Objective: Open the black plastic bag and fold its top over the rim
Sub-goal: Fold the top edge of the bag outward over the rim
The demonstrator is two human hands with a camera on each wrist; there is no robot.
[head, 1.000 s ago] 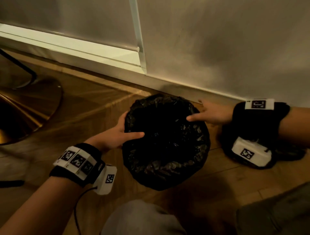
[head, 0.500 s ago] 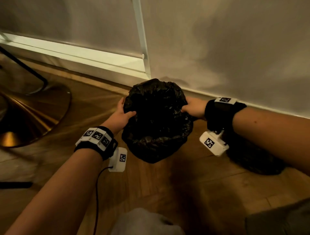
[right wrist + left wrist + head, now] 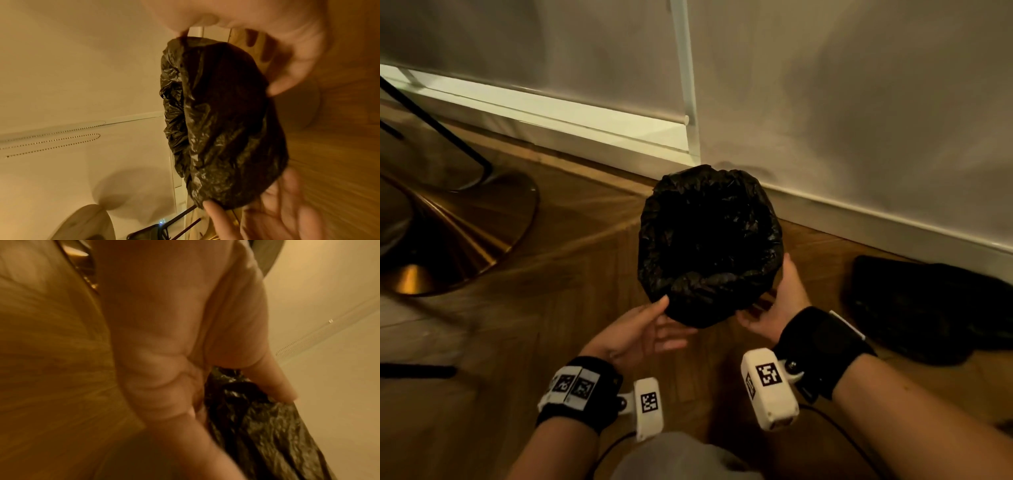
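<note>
The black plastic bag (image 3: 709,246) stands open-mouthed on the wooden floor (image 3: 571,246), close to the white baseboard (image 3: 893,222) and wall; its crinkled top is turned outward and bunched down all round, so the rim beneath is fully covered and cannot be seen; whatever container it lines is hidden under the plastic. The left hand (image 3: 640,334) sits at the near-left side of the bag, palm turned toward it, fingers extended and loosely spread, the thumb tip touching the folded plastic at the lower edge; in the left wrist view the thumb (image 3: 273,382) lies against the crumpled film with the fingers on the other side of the fold, but blur makes it unclear whether this is a true pinch or only contact. The right hand (image 3: 774,308) cups the near-right side of the bag; its thumb runs up along the outer wall and the fingers reach under the bunched edge; the right wrist view shows the thumb and a fingertip (image 3: 283,81) touching the plastic at separate points, spread apart rather than closed together. To the left stands a brass-coloured flared base (image 3: 458,240) with a dark rod; to the right a dark flat bag-like thing (image 3: 928,308) lies on the floor near the wall; grey fabric (image 3: 681,459) shows at the bottom edge.
</note>
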